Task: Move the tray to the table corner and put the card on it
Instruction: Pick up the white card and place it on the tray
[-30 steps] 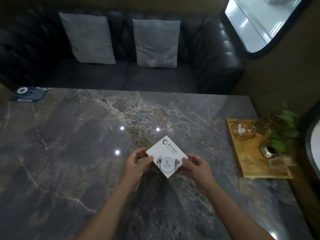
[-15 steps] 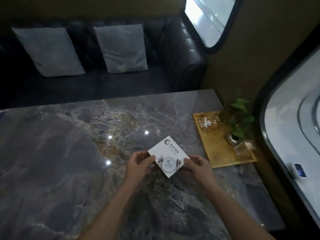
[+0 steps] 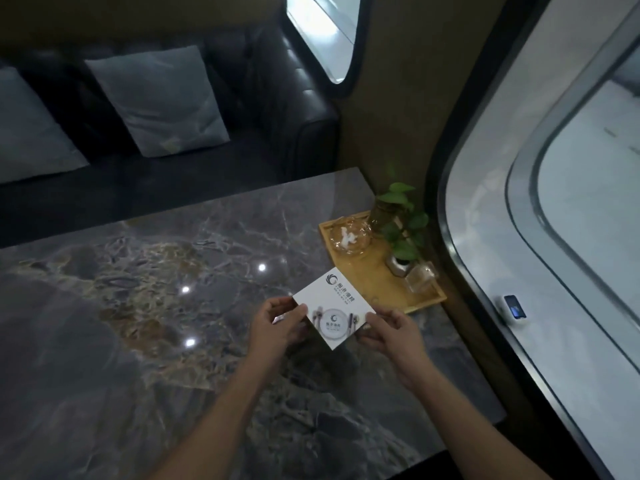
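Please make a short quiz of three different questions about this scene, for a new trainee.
1. True or false: the white square printed card already lies on the wooden rectangular tray.
2. Which hands hold the card? A) left hand only B) right hand only C) both
3. Fill in: on the tray, the clear glass bowl stands beside a green leafy ____.

Key: 1 false, it is held above the grey marble table; 2 C; 3 plant.
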The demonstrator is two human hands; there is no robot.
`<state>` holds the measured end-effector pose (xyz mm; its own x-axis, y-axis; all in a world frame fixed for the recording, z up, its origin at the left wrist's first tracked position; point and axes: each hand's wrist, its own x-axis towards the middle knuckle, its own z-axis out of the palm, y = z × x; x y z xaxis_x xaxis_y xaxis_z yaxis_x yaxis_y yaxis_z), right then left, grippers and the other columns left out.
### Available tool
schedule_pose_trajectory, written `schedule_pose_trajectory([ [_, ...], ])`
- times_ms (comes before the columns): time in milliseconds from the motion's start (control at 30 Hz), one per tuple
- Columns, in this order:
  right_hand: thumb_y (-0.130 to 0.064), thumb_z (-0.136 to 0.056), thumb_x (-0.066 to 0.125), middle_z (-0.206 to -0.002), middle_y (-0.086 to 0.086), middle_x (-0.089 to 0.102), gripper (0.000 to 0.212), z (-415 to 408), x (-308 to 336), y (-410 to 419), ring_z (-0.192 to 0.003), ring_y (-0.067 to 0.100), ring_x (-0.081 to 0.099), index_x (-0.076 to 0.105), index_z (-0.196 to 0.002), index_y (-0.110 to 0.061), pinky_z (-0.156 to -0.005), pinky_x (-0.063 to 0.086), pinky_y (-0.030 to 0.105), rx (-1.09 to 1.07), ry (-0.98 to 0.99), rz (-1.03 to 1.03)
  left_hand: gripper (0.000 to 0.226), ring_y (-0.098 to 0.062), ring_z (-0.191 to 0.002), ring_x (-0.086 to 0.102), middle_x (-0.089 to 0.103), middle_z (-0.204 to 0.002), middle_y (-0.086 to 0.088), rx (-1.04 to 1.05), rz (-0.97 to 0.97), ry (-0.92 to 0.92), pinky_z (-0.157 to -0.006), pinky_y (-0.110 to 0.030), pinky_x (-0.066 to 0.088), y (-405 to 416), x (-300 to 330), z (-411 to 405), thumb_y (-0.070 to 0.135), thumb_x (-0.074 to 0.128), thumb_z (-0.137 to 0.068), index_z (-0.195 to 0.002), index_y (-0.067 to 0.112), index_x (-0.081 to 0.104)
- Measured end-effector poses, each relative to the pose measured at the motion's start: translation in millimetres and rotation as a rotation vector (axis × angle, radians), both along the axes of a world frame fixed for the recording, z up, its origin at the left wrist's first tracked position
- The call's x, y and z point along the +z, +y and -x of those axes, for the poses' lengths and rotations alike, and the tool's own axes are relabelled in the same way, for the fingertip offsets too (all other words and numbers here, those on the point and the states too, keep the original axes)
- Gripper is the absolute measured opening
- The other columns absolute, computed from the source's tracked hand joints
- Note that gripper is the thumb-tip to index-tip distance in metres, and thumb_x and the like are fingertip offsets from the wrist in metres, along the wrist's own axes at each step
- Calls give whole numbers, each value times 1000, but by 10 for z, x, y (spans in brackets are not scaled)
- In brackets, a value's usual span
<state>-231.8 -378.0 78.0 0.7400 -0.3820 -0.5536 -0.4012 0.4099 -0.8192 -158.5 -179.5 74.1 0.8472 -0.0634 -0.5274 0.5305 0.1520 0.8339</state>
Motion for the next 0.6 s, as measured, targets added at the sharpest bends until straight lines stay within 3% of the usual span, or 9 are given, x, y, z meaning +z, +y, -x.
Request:
schedule_pose_trajectory([
  [133,-6,-92,64,-107,25,71,20,52,-12,-217,-79,32,67,60,-111,1,-77,60,43,-33,18,5,21,-29,-83,75,74,-103,-12,-34,13,11,-79,-52,61,-258,-42,-37,3,75,-84,-100,8,64],
  [233,-6,-93,63,-103,21,73,19,77,-11,-326,-80,30,69,62,-110,1,-68,63,36,-49,19,24,21,-35,-90,74,72,-108,-16,-62,-4,9,-82,-54,59,-394,-52,-63,5,74,-85,-102,8,62],
  [400,-7,-92,63,-102,18,74,15,91,-6,-455,-74,26,70,64,-107,-3,-64,62,34,-85,14,-2,29,-38,-97,72,71,-112,-21,-86,-10,20,-79,-44,61,-571,-100,-101,6,74,-86,-111,5,59],
  [600,-5,-93,62,-100,18,73,16,80,13,-596,-72,26,68,62,-109,0,-64,61,30,-101,23,16,26,-27,-87,77,75,-106,-13,-129,-15,3,-64,-31,61,-727,-139,-144,7,76,-84,-105,12,63],
])
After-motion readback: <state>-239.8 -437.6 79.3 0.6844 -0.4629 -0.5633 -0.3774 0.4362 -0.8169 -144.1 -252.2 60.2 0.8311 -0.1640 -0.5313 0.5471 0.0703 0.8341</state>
